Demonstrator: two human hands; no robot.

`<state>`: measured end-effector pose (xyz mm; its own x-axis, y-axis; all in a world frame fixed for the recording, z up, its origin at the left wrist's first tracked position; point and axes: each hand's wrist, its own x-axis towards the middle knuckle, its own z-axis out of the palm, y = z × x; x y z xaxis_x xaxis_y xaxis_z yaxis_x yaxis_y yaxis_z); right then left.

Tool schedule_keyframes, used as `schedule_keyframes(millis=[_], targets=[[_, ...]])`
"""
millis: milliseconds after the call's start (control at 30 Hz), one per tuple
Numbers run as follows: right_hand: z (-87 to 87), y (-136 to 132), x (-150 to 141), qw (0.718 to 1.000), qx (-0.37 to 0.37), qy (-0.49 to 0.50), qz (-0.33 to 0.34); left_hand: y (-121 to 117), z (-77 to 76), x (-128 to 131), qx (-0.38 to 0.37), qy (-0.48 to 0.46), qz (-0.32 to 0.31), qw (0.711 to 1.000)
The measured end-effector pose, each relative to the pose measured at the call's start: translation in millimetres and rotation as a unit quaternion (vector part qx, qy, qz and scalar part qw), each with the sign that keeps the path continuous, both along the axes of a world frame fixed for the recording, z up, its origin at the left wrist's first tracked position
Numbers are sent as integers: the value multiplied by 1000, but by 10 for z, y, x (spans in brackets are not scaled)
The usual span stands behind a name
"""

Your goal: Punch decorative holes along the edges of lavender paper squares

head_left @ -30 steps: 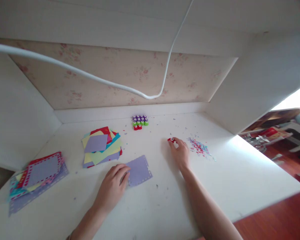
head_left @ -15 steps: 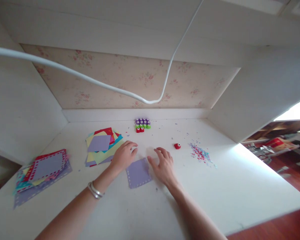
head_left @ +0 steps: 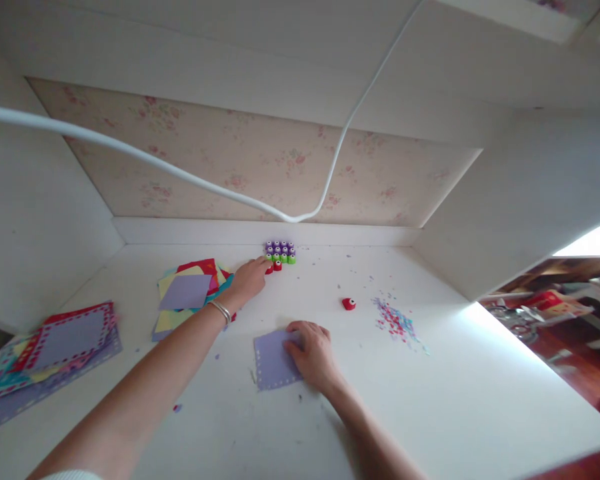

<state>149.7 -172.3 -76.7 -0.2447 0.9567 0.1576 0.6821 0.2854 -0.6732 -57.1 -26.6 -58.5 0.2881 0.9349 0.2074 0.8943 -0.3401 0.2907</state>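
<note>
My left hand reaches to the front left of a block of small craft punches. Its fingertips close on a red paper punch, partly covered by them. A second red punch stands right beside it, in front of the green punches and purple punches. My right hand rests on the right edge of a square purple paper, thumb on top and fingers curled at the edge. Small punched holes line its left and bottom edges. Another red punch lies alone to the right.
Under my left forearm lies a stack of coloured papers. Farther left is a pile of papers with punched borders. Punched-out confetti is scattered at the right. A white cable hangs across the view above the table.
My right hand let go of the lone red punch on the table and moved left onto the purple paper. My left hand left the paper and reached forward to the red punch in the block.
</note>
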Motion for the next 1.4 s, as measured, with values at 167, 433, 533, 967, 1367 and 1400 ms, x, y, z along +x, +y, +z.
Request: schedule_keyframes(millis=[167,433,533,967,1367,1400], targets=[[-89,56,19,985,-59,163,-28,-169,74,-150,-28,23,-17,999],[-64,99,57,927,-140,341,-67,-946,114,-386,-45,5,-19,999],[-22,76,37,912,-168,370,-45,-1329,30,-413,-48,-65,-11,997],[-56,41,-33,925,-206,318,5,-1853,-253,-398,-24,-214,3,977],[-108,58,-53,937,-201,285,-14,-1844,-309,-418,-17,-218,-6,976],[-111,58,-55,939,-198,282,-18,-1845,-308,-416,-13,-217,-8,976]])
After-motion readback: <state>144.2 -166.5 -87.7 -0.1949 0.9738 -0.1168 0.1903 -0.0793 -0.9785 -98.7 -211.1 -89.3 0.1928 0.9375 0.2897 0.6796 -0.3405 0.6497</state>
